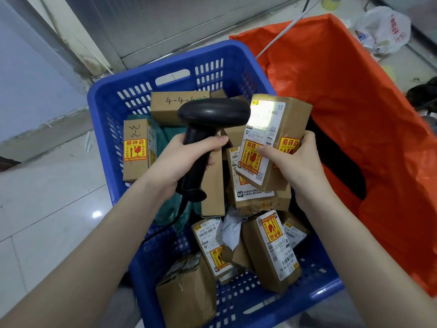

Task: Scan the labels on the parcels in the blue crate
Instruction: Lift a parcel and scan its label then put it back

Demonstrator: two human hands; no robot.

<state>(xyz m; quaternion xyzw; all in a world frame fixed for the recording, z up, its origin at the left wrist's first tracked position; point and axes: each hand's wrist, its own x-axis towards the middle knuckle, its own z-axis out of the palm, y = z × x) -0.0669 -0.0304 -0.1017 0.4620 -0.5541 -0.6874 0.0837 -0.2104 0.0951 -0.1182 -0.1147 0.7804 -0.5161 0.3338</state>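
Observation:
My left hand (186,159) grips the handle of a black barcode scanner (212,114), whose head points right. My right hand (298,159) holds a brown cardboard parcel (290,129) tilted above the blue crate (132,95). The scanner's light falls on the top of that parcel's white label (262,119). Yellow and red fragile stickers sit on the parcel near my fingers. Several more brown parcels lie in the crate, among them one marked "4-4" (170,105) at the back and an upright one (137,150) at the left.
An orange bag (354,114) stands open right beside the crate, with something dark inside. A teal plastic mailer (170,136) lies under the scanner. The scanner's black cable (165,228) runs down over the crate's left wall. A white plastic bag (383,29) lies on the tiled floor at top right.

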